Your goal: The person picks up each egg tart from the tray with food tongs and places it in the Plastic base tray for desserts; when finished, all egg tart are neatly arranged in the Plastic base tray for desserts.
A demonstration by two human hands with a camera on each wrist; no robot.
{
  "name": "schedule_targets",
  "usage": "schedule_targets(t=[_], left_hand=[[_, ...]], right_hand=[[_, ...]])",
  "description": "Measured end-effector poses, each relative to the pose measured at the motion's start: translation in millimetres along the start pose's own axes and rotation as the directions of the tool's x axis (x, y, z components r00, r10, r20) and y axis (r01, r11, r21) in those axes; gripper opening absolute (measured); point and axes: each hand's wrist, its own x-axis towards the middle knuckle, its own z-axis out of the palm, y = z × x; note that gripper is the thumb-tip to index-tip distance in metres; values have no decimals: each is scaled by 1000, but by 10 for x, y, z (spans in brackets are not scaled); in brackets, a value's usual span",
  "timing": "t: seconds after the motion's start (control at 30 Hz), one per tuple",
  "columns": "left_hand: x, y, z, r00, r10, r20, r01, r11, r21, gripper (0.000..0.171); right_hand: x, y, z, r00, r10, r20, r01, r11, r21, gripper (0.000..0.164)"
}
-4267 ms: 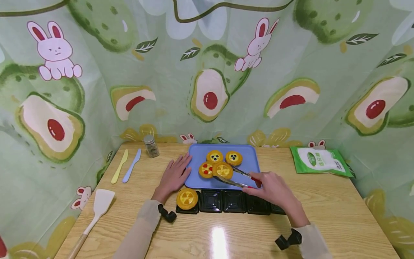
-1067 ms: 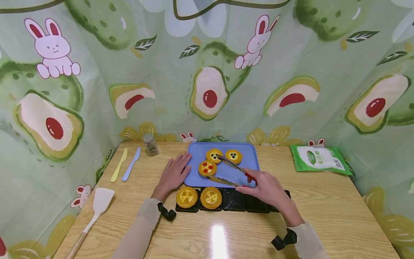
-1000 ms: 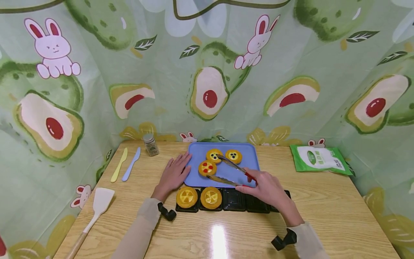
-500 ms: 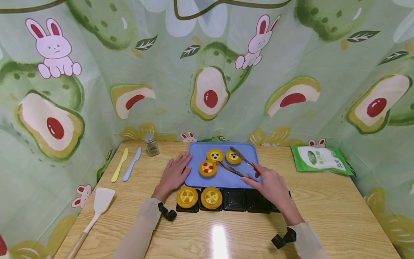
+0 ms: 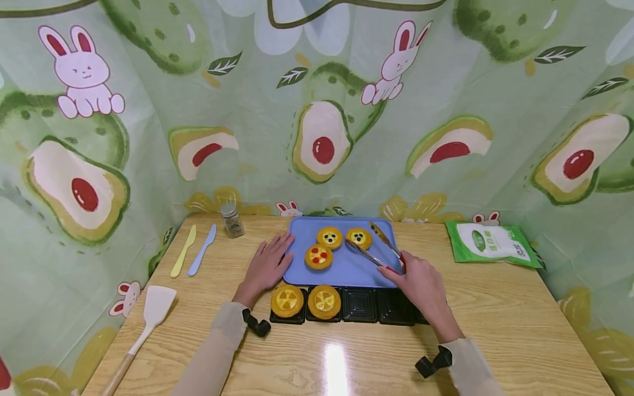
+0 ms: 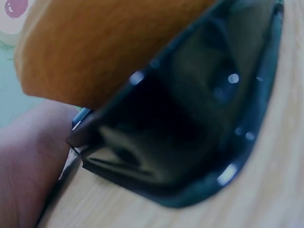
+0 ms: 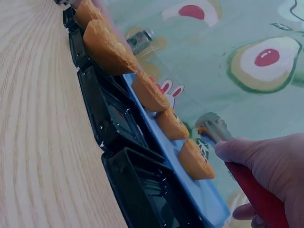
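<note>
My right hand [image 5: 420, 280] grips red-handled metal tongs [image 5: 372, 257]. The tongs' arms stand apart over the right side of a blue tray [image 5: 307, 278], with one tip at the front left of the right blueberry-topped egg tart [image 5: 359, 237] and the other beyond its right edge. On the tray also lie another blueberry-topped tart [image 5: 329, 237] and a tart with red berries [image 5: 318, 257]. My left hand [image 5: 268, 265] lies flat with fingers straight, fingertips at the tray's left edge. In the right wrist view, the thumb presses along the red handle [image 7: 256, 194].
A row of black square trays [image 5: 359, 306] runs along the blue tray's front; the two leftmost hold large tarts [image 5: 324, 302]. Left lie a spatula [image 5: 157, 306], a yellow knife [image 5: 184, 252], a blue knife [image 5: 202, 251] and a spice jar [image 5: 231, 220]. A green-white packet [image 5: 491, 244] lies right.
A large tart went from the blue tray into the second black tray. Since then the tongs have swung right, from the red-berry tart to the right blueberry tart. The left hand stays put.
</note>
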Motion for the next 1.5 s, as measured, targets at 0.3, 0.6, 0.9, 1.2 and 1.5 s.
schedule_targets(t=[0.3,0.6,0.9,1.2,1.5], left_hand=[[3,-21,4,1000,1,-5,-1,1000,4,59],[20,-40,65,1000,9,-25,-10,1000,-5,60],[22,-87,98,1000,13,-25,-12,1000,17,61],[24,-86,82,1000,17,-18,-16,1000,17,60],[11,-61,76,999,19,-45,-19,1000,10,59]], right_hand=[[10,32,57,997,44,59,-43,999,-18,58],[18,45,90,995,66,70,-63,997,-43,59],[127,0,100,994,54,94,-48,997,-67,59],[183,-2,160,989,65,132,-56,996,-72,57],[200,-22,170,987,71,143,-63,996,-60,54]])
